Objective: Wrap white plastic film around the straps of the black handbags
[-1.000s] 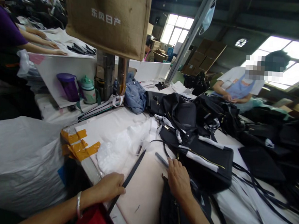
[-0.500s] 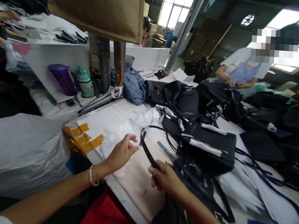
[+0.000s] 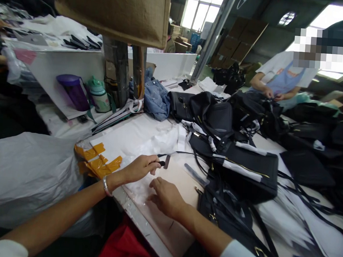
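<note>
My left hand (image 3: 141, 168) is closed on the end of a thin black bag strap (image 3: 162, 164), and a short tip sticks out past the fingers. From there the strap runs right along the table toward a black handbag (image 3: 245, 169) with a gold zip under white wrapping. A small dark strip (image 3: 167, 162) lies just beyond the strap's tip. Below and to the right, my right hand (image 3: 166, 197) hovers low over the table with its fingers bent and apart, nothing visible in them. Crumpled clear plastic (image 3: 139, 189) lies beside its fingertips.
Another black bag (image 3: 221, 210) lies right of my right arm. Orange tape (image 3: 98, 160) covers the table's left corner. A grey flat strip (image 3: 196, 174) lies on the table. A denim garment (image 3: 156, 100) and more black bags are farther back. A person (image 3: 280, 79) works across the table.
My left hand has closed on the strap's end. My right hand has let go of the strap and moved left and slightly down. The strap's raised loop has come down low.
</note>
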A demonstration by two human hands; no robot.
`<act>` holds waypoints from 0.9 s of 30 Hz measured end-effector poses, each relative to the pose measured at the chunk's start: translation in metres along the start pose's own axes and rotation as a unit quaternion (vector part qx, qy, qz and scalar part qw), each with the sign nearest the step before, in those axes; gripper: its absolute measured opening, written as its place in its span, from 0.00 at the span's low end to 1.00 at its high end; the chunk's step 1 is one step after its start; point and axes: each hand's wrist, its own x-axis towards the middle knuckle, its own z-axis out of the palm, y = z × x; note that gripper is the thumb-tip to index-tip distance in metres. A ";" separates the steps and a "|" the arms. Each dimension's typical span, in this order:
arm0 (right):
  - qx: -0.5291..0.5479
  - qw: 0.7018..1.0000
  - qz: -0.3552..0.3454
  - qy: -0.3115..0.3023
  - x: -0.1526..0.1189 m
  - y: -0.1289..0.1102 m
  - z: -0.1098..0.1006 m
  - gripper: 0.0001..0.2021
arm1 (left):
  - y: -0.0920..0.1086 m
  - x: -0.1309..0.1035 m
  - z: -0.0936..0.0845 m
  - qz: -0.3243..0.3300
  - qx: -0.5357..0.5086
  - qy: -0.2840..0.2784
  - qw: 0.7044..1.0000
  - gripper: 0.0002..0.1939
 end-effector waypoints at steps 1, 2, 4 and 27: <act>-0.019 1.000 -0.015 0.001 0.005 -0.001 0.007 0.18 | -0.001 0.000 0.001 -0.004 -0.008 0.006 1.000 0.13; -0.031 0.999 -0.019 0.002 0.010 -0.001 0.012 0.19 | -0.002 0.000 0.002 -0.007 -0.012 0.010 1.000 0.12; -0.034 0.999 -0.012 -0.005 0.018 0.004 0.020 0.15 | -0.004 0.000 0.002 -0.014 -0.016 0.017 1.000 0.12; 0.491 0.827 0.144 0.233 -0.070 0.045 -0.044 0.18 | 0.021 0.020 0.068 -0.056 -0.233 -0.148 0.960 0.18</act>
